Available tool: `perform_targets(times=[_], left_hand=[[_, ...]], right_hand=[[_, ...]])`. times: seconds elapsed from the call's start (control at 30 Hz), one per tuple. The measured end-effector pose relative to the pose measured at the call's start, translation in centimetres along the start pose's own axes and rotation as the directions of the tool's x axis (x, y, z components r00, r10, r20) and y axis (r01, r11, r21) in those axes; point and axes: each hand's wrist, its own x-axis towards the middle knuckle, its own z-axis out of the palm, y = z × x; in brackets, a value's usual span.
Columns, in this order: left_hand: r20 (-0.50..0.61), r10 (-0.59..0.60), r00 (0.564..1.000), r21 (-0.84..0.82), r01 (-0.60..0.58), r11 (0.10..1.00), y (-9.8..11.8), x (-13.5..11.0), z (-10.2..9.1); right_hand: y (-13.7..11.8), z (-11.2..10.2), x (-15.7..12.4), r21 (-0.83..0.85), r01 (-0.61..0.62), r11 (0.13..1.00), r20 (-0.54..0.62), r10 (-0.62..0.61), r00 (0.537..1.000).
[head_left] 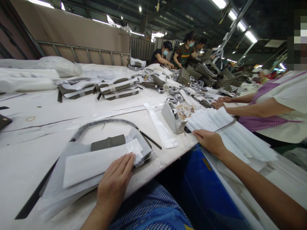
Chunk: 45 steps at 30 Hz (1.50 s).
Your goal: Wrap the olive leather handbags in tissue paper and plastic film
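Observation:
My left hand (115, 183) lies flat, fingers stretched, on a white paper sheet (96, 164) that covers a grey-green bag (109, 142) wrapped in thin paper, its black handle (105, 123) arching above. My right hand (209, 140) reaches to the right, fingers on the near end of a stack of white foam sheets (230, 131); whether it grips one I cannot see clearly.
A grey tape dispenser (172, 118) and a clear plastic strip (160, 127) lie between my hands. Wrapped bags (115, 88) and tape rolls (174, 91) sit farther back. A person in a purple apron (275, 108) works at right; others stand at the far end.

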Motion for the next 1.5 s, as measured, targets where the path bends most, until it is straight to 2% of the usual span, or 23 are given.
perform_targets(times=[0.03,0.1,0.2,0.3,0.4,0.5,0.63,0.77,0.9,1.2,1.33,1.5], left_hand=[[0.001,-0.007,1.000,-0.007,0.007,1.000,0.0,0.0,0.0],[0.005,-0.019,1.000,-0.024,0.019,1.000,0.1,0.0,0.0],[0.019,-0.044,0.999,-0.057,0.045,0.997,0.3,0.1,0.0],[0.040,-0.072,0.997,-0.090,0.075,0.993,0.3,0.1,-0.1],[0.055,-0.099,0.994,-0.113,0.105,0.988,0.5,0.2,-0.3],[0.050,-0.112,0.992,-0.123,0.117,0.985,0.6,0.3,-0.4],[0.056,-0.126,0.990,-0.135,0.132,0.982,0.8,0.4,-0.6],[0.056,-0.144,0.988,-0.145,0.150,0.978,0.9,0.3,-0.5],[0.044,-0.151,0.988,-0.144,0.156,0.977,0.8,0.3,-0.4],[-0.002,-0.149,0.989,-0.139,0.147,0.979,0.8,0.4,-0.2],[0.055,-0.163,0.985,-0.202,0.171,0.964,0.9,0.6,-0.9],[0.132,-0.200,0.971,-0.261,0.229,0.938,1.4,1.0,-1.7]], right_hand=[[-0.3,-0.4,-0.2,-0.059,0.112,0.992,0.017,-0.111,0.994],[-1.3,-1.3,-0.6,-0.083,0.327,0.941,0.042,-0.324,0.945],[-3.8,-2.5,-1.0,0.011,0.573,0.819,0.068,-0.573,0.817],[-7.5,-3.2,-1.0,0.118,0.708,0.696,0.089,-0.718,0.691],[-11.7,-3.0,-0.7,0.159,0.792,0.589,0.073,-0.807,0.585],[-15.6,-2.0,-0.2,0.137,0.835,0.533,0.043,-0.845,0.533],[-19.2,-0.5,0.6,0.103,0.845,0.525,0.027,-0.851,0.525],[-21.0,0.4,1.3,0.053,0.861,0.506,0.041,-0.862,0.505],[-21.9,0.7,1.5,0.001,0.863,0.505,0.069,-0.861,0.504],[-22.9,1.4,1.5,-0.057,0.845,0.532,0.105,-0.838,0.535],[-23.2,1.0,1.5,-0.060,0.836,0.546,0.157,-0.822,0.548],[-23.5,-0.6,0.8,-0.039,0.808,0.588,0.274,-0.771,0.575]])
